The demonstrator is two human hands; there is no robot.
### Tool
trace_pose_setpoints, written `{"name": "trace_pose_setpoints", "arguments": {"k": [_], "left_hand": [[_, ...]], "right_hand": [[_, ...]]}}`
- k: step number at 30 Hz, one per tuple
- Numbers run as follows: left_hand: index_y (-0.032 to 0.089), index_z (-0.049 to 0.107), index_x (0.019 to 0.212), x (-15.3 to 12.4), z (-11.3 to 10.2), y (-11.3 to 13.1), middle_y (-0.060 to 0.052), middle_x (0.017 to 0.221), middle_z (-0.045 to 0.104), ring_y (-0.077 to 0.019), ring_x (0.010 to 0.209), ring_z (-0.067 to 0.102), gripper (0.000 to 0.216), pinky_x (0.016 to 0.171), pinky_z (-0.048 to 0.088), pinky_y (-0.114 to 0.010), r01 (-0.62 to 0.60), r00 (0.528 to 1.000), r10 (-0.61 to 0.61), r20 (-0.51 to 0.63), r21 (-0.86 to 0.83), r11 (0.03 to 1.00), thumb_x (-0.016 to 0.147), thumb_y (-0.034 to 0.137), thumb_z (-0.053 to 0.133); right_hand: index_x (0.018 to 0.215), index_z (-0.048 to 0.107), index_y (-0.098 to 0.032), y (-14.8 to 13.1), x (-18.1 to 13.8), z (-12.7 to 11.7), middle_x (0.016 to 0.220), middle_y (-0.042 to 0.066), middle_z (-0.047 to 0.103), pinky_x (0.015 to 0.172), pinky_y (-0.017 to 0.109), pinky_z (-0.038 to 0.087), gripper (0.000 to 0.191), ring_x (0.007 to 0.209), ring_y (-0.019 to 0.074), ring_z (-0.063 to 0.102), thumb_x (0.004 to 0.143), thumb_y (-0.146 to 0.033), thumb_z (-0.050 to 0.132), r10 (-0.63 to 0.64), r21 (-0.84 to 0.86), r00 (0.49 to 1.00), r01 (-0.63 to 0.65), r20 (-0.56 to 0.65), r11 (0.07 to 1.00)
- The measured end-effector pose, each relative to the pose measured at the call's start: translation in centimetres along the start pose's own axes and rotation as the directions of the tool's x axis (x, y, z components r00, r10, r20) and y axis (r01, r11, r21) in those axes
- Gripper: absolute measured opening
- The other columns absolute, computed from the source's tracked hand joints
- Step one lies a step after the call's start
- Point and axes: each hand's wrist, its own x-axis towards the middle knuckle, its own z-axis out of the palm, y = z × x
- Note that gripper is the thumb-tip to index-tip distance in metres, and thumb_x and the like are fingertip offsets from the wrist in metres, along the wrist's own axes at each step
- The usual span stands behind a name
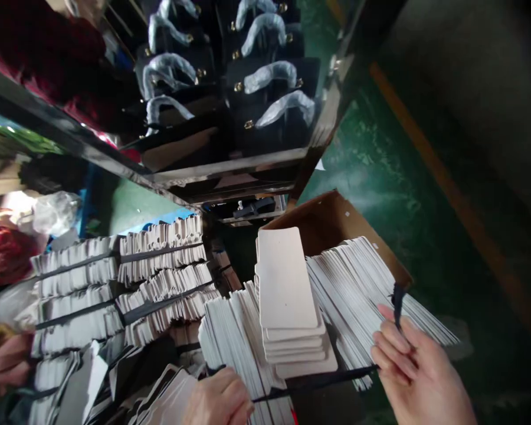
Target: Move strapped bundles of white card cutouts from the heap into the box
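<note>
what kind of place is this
Probably a handbag factory or packing workshop. Black handbags with wrapped handles stand in rows on a metal shelf, strapped bundles of cut white cards lie stacked beside a cardboard box, and the floor is painted green.
</note>
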Motion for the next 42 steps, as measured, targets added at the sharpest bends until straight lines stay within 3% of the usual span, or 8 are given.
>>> {"name": "trace_pose_setpoints", "arguments": {"k": [5, 9, 13, 16, 24, 29, 33, 42], "left_hand": [[0.022, 0.041, 0.072, 7.8, -1.3, 4.3, -0.001, 0.064, 0.057, -0.0136, 0.058, 0.052, 0.029, 0.053, 0.037, -0.027, -0.209, 0.977, 0.212, -0.012, 0.123, 0.970, 0.101, 0.024, 0.041], [0.021, 0.043, 0.073, 13.5, -1.8, 5.6, 0.000, 0.067, 0.058, -0.0128, 0.062, 0.053, 0.028, 0.057, 0.037, -0.027, -0.187, 0.977, 0.168, 0.128, 0.146, 0.972, 0.101, 0.022, 0.043], [0.020, 0.046, 0.072, 20.0, -2.3, 5.4, 0.000, 0.067, 0.058, -0.0129, 0.064, 0.054, 0.031, 0.060, 0.037, -0.028, -0.185, 0.960, 0.152, 0.236, 0.126, 0.975, 0.102, 0.025, 0.043], [0.020, 0.048, 0.072, 25.3, -2.9, 4.6, -0.001, 0.070, 0.060, -0.0138, 0.066, 0.055, 0.032, 0.063, 0.037, -0.029, -0.252, 0.912, 0.178, 0.368, 0.161, 0.954, 0.102, 0.028, 0.043], [0.019, 0.055, 0.074, 37.8, -5.7, 2.9, -0.002, 0.074, 0.060, -0.0155, 0.071, 0.053, 0.033, 0.066, 0.035, -0.029, -0.383, 0.811, 0.161, 0.562, 0.302, 0.873, 0.102, 0.032, 0.044], [0.018, 0.059, 0.077, 41.5, -4.8, -0.7, -0.004, 0.081, 0.062, -0.0172, 0.077, 0.055, 0.030, 0.070, 0.037, -0.030, -0.393, 0.819, 0.118, 0.562, 0.399, 0.828, 0.102, 0.029, 0.045], [0.018, 0.060, 0.081, 42.7, -2.7, -3.9, -0.006, 0.087, 0.064, -0.0193, 0.084, 0.057, 0.030, 0.075, 0.040, -0.030, -0.375, 0.820, 0.067, 0.569, 0.444, 0.814, 0.103, 0.030, 0.043], [0.020, 0.060, 0.082, 46.1, 1.3, -8.8, -0.006, 0.089, 0.065, -0.0207, 0.090, 0.057, 0.027, 0.083, 0.043, -0.031, -0.278, 0.858, 0.004, 0.514, 0.457, 0.845, 0.101, 0.031, 0.045]], "right_hand": [[0.086, 0.065, -0.017, -3.8, 2.5, -2.8, 0.063, -0.010, 0.022, 0.034, 0.016, 0.018, 0.041, 0.048, 0.0028, 0.015, 0.059, -0.033, 0.092, 0.111, 0.263, 0.984, -0.071, -0.142, 0.962], [0.088, 0.064, -0.015, -4.7, 5.9, -4.5, 0.062, -0.011, 0.023, 0.035, 0.016, 0.016, 0.035, 0.048, 0.0023, 0.016, 0.065, -0.030, 0.086, 0.064, 0.351, 0.977, 0.012, -0.203, 0.936], [0.079, 0.056, -0.016, -4.2, 10.3, -5.5, 0.060, -0.012, 0.025, 0.034, 0.015, 0.016, 0.037, 0.048, 0.0025, 0.016, 0.062, -0.027, 0.086, 0.031, 0.444, 0.964, 0.093, -0.266, 0.891], [0.073, 0.049, -0.018, -3.7, 13.0, -5.7, 0.059, -0.012, 0.025, 0.034, 0.016, 0.015, 0.040, 0.047, 0.0025, 0.016, 0.061, -0.024, 0.087, 0.072, 0.506, 0.943, 0.109, -0.324, 0.856], [0.070, 0.042, -0.019, -4.1, 16.1, -3.2, 0.060, -0.011, 0.028, 0.035, 0.017, 0.016, 0.045, 0.046, 0.0014, 0.021, 0.059, -0.023, 0.085, 0.091, 0.616, 0.907, 0.203, -0.411, 0.761], [0.068, 0.037, -0.020, -3.9, 17.4, -0.5, 0.060, -0.011, 0.027, 0.037, 0.015, 0.020, 0.045, 0.047, 0.0021, 0.021, 0.065, -0.021, 0.082, 0.093, 0.657, 0.904, 0.230, -0.417, 0.718], [0.067, 0.038, -0.020, -3.0, 19.3, 0.6, 0.060, -0.011, 0.029, 0.039, 0.017, 0.023, 0.040, 0.047, 0.0027, 0.024, 0.070, -0.020, 0.078, 0.065, 0.619, 0.872, 0.291, -0.486, 0.730], [0.068, 0.033, -0.022, -1.4, 23.4, 2.6, 0.055, -0.012, 0.029, 0.039, 0.019, 0.018, 0.041, 0.046, 0.0036, 0.023, 0.070, -0.022, 0.074, 0.056, 0.608, 0.874, 0.288, -0.483, 0.740]]}}
